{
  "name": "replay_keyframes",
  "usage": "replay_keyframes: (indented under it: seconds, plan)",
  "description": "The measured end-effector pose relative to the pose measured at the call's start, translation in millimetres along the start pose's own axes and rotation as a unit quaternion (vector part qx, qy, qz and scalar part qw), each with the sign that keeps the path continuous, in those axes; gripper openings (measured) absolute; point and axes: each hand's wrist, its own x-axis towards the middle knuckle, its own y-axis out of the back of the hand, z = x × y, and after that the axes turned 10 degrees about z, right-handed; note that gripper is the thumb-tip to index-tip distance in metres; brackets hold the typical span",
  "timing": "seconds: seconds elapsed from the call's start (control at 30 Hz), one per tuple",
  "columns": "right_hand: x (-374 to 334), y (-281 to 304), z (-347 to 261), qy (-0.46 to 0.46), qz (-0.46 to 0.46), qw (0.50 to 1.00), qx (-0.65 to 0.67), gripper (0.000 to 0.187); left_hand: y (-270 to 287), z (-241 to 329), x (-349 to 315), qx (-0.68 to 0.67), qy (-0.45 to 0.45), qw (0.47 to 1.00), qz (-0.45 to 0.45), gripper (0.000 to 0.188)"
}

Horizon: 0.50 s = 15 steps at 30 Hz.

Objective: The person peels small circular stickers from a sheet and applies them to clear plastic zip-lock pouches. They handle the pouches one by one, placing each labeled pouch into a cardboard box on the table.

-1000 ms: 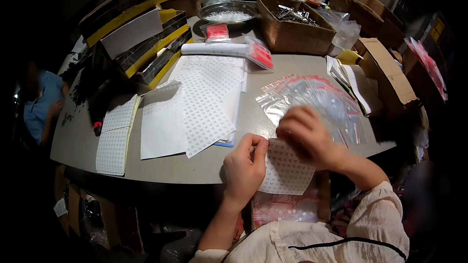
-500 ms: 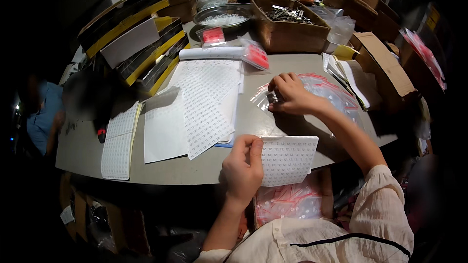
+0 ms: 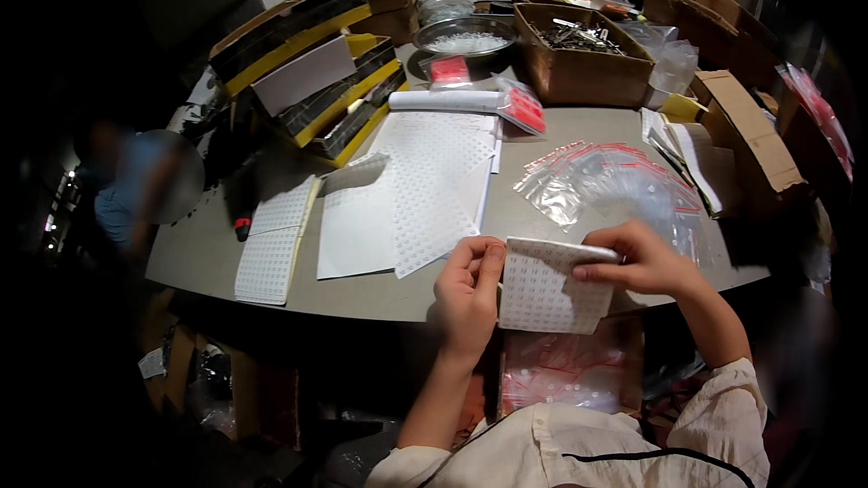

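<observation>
A small folded white sheet (image 3: 550,296), printed with rows of tiny marks, stands in front of me over the table's near edge. At its left edge, my left hand (image 3: 470,289) is closed, thumb pressed against the curled fingers. From the right, my right hand (image 3: 637,258) grips the sheet's upper right part, its thumb lying across the printed face. Beyond both hands, clear zip bags (image 3: 601,183) with red strips lie fanned out on the table. More printed sheets (image 3: 429,185) lie in an overlapping pile to the left.
A box of red-striped bags (image 3: 571,370) sits below the table edge. At the back are a metal bowl (image 3: 466,39) of small clear pieces and a carton (image 3: 579,59) of metal parts. Black-and-yellow boxes (image 3: 339,108) stand left. A blue-clothed person (image 3: 136,185) is at far left.
My right hand has come back from the bags to the folded sheet and grips it. The view has shifted, and the sheet sits slightly farther right in it.
</observation>
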Motion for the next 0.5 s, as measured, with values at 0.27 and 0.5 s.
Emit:
replay_keyframes:
  seconds: [0.27,0.5]
  plan:
    - [82,22,15,-0.040,0.042,0.952,0.301,0.041,68,26,65,0.444,-0.265,0.849,0.106,0.051]
    - [128,-10,12,-0.043,-0.083,0.967,0.238,0.071,129,14,179,0.627,-0.310,0.710,0.085,0.047]
